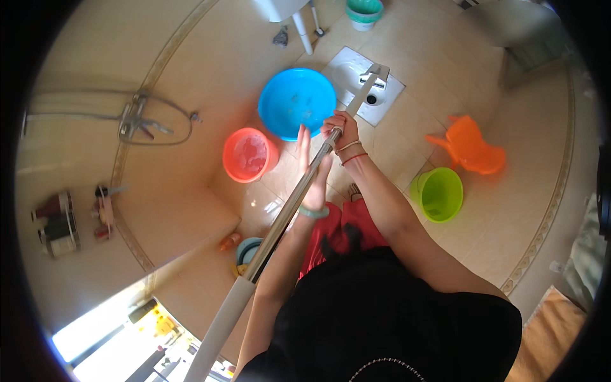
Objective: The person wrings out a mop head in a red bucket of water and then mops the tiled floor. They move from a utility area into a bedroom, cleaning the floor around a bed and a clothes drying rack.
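Note:
A long mop (272,243) with a shiny metal pole and pale grip slants from the lower left up to the squat toilet. Its small pale head (375,71) is over the white squat toilet (347,71). My right hand (342,129), with a red cord and a bracelet at the wrist, is wrapped round the upper pole. Lower down, my left hand (313,172), wearing a green bangle, has its fingers stretched out beside the pole, slightly blurred; whether the palm touches it I cannot tell. A blue basin (299,79) with some water stands left of the toilet.
A red bucket (230,167) holding water stands near the left wall. To the right are a green bucket (443,197) and an orange plastic chair (474,146). A green-lined bin (364,11) stands at the back. A shower mixer (137,121) juts from the left wall.

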`<state>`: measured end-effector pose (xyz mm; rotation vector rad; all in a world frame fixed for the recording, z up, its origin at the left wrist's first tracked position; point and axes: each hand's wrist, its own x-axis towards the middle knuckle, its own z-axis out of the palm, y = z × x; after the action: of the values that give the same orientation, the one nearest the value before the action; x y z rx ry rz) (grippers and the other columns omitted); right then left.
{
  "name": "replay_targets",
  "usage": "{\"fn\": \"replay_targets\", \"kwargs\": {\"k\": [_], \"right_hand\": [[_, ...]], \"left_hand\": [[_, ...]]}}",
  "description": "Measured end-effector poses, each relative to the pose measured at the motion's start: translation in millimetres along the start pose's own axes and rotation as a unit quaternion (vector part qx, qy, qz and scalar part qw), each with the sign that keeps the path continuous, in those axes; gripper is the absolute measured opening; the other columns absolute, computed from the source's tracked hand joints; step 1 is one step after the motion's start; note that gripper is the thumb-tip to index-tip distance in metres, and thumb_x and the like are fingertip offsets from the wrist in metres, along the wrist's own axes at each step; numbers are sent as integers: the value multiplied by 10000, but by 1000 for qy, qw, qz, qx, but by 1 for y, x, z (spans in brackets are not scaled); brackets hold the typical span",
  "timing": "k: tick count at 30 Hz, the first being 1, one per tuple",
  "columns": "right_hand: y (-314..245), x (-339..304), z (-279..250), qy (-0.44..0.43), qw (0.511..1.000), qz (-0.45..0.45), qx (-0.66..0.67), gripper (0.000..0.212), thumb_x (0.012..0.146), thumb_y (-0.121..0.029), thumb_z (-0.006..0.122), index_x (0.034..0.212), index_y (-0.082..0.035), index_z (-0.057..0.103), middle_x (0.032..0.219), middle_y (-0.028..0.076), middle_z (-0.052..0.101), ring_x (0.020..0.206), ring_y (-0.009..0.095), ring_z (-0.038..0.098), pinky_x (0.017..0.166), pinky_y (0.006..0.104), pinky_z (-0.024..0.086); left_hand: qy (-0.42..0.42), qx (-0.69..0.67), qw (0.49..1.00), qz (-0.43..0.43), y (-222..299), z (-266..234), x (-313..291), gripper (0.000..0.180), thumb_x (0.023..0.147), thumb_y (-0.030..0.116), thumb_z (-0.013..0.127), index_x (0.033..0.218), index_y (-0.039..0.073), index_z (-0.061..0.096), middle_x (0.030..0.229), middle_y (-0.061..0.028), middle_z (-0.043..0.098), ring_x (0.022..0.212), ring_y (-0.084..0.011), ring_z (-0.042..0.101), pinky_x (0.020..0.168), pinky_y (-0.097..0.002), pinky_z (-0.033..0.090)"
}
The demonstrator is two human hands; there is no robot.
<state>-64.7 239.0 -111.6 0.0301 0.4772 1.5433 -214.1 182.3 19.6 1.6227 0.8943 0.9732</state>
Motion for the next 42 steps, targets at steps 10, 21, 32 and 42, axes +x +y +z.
{"fn": "replay_targets", "kwargs": {"k": [10, 21, 32, 42], "right_hand": [[-62, -30, -72, 291, 933, -207, -35, 198, 876, -132, 581, 733, -85, 451, 592, 60, 481, 534, 190, 518, 546, 348, 494], [-114, -49, -75, 452, 843, -291, 14, 73, 845, -27, 501, 872, -44, 436, 682, 72, 458, 585, 186, 496, 489, 317, 450], [-205, -6, 12, 325, 881, -342, -9, 36, 855, -32, 518, 853, -48, 485, 725, 64, 497, 602, 175, 524, 497, 307, 489], [-404, -8, 98, 261, 878, -400, -32, 79, 836, -96, 545, 776, -83, 495, 758, 50, 534, 702, 181, 552, 584, 317, 488]], "left_hand": [[-84, -110, 989, -44, 18, 27, 3, 198, 935, 71, 506, 743, 23, 517, 756, -74, 578, 832, -192, 571, 1000, -439, 387], [-306, -176, 932, 85, 45, 74, 87, 164, 931, 113, 523, 795, 75, 439, 640, -65, 500, 630, -197, 535, 776, -434, 480], [-290, -334, 895, 57, 94, 143, 196, 212, 868, -24, 555, 740, 64, 411, 620, -53, 494, 561, -121, 454, 548, -267, 391], [-320, -229, 908, 142, 123, 316, 279, 170, 829, -20, 610, 732, 50, 489, 644, -8, 482, 574, -79, 427, 549, -256, 384]]}}
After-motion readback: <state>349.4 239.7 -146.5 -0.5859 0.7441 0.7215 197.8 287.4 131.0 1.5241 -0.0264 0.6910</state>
